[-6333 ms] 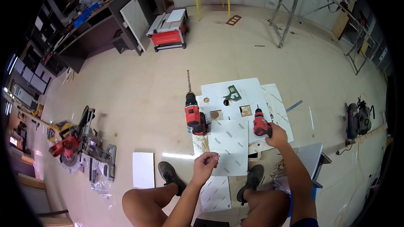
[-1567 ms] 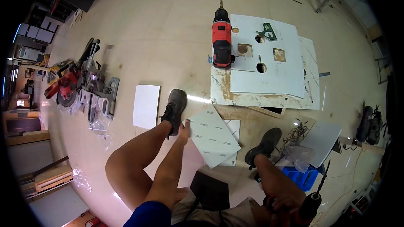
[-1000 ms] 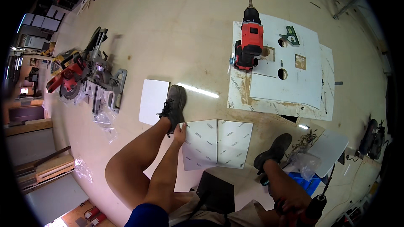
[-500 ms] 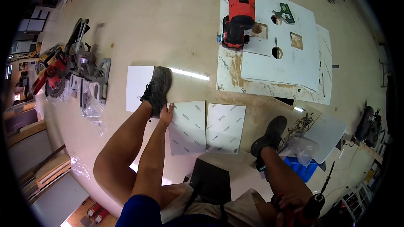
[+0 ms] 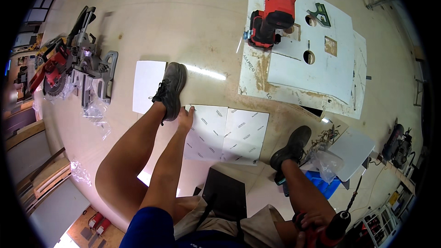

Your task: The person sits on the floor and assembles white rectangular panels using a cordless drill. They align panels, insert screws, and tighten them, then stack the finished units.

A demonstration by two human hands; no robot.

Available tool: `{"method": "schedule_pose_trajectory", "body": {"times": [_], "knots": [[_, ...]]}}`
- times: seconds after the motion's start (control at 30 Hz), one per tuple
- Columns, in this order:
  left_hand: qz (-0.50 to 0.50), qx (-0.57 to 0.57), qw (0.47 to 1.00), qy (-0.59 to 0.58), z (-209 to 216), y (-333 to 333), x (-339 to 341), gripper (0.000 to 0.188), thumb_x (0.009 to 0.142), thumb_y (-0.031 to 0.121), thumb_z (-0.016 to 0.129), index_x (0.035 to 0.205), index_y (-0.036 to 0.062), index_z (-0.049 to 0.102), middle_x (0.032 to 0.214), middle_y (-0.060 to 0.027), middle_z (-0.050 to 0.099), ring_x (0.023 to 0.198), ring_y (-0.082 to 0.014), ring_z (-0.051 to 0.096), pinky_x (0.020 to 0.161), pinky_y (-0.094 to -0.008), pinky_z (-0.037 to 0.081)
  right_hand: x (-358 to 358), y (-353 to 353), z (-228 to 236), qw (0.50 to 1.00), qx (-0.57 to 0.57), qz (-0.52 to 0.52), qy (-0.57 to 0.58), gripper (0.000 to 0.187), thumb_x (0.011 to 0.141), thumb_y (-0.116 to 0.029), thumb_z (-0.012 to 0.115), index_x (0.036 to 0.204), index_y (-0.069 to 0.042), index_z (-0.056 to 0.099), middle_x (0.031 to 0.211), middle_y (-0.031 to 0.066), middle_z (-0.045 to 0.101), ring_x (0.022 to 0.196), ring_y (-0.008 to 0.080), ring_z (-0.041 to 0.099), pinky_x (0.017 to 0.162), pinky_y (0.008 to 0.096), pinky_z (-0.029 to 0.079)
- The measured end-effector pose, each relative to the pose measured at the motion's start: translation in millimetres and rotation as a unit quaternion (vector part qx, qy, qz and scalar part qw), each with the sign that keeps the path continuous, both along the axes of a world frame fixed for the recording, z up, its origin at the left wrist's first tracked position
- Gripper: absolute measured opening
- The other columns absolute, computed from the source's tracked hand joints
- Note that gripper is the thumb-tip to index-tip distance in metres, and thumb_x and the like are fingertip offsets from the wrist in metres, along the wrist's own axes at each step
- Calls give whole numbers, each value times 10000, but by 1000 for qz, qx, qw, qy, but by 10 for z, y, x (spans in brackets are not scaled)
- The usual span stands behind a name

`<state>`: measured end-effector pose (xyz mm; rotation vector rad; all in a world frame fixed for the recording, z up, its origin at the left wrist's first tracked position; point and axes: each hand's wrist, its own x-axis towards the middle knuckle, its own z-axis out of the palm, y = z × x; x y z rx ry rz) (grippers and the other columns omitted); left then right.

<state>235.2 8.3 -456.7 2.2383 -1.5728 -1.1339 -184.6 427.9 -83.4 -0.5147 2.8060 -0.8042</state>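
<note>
My left hand (image 5: 185, 119) grips the upper left corner of a white board (image 5: 205, 131) with diagonal printed marks, which lies on the floor between my feet. Against its right side lies a second, similar white board (image 5: 245, 136), their edges meeting. At the lower right, my right hand (image 5: 312, 222) is closed round a red and black cordless drill (image 5: 339, 226), partly cut off by the view's rim. Its long twist bit (image 5: 354, 195) points up and away from me.
A second red drill (image 5: 275, 14) stands by stacked white panels (image 5: 317, 71) with round holes and a green square (image 5: 322, 15). A mitre saw (image 5: 87, 64) sits far left. Near my right shoe (image 5: 294, 144) are scattered screws (image 5: 325, 137), a plastic bag (image 5: 327, 165) and a blue crate (image 5: 321, 183).
The gap between the two boards has closed, their edges now touching. My left hand stays on the left board's corner. My right hand still holds the drill, and the view has shifted slightly.
</note>
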Motion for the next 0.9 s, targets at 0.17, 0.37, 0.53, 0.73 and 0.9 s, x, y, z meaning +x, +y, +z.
{"method": "schedule_pose_trajectory", "body": {"times": [0.17,0.37,0.53,0.73,0.9], "knots": [[-16,-128,991,-39,-119,235,-72,535,875,307,675,1214,-82,533,1106,-301,603,1060,-455,567,928,-482,451,13,-15,-39,1000,-11,-2,-2,276,838,-165,670,1057,-41,558,907,89,586,748,214,596,665,316,508],[0,-49,999,-13,-113,203,9,514,857,227,702,1266,-32,531,1145,-279,605,1092,-425,575,940,-462,460,42,-61,-104,1000,-21,-5,-6,274,838,-167,668,1055,-40,558,904,90,585,749,216,596,666,319,508],[14,-39,998,39,-132,204,88,456,845,166,719,1251,20,569,1095,-233,645,1043,-386,614,900,-443,481,56,-94,-135,1000,-16,-4,-15,273,839,-168,667,1054,-39,557,902,91,585,750,218,597,667,322,509],[15,-44,996,70,-55,203,57,461,830,176,737,1246,50,585,1065,-222,651,1006,-377,619,881,-442,487,68,-120,-168,1000,-6,1,-5,271,840,-169,666,1052,-38,557,899,92,584,752,220,598,668,325,509],[-40,-114,989,-80,-104,273,-5,450,821,183,742,1214,12,607,1041,-207,634,987,-334,597,877,-399,481,47,-143,-150,1000,10,9,4,270,841,-170,664,1050,-37,557,897,93,584,753,222,599,668,328,510]]}}
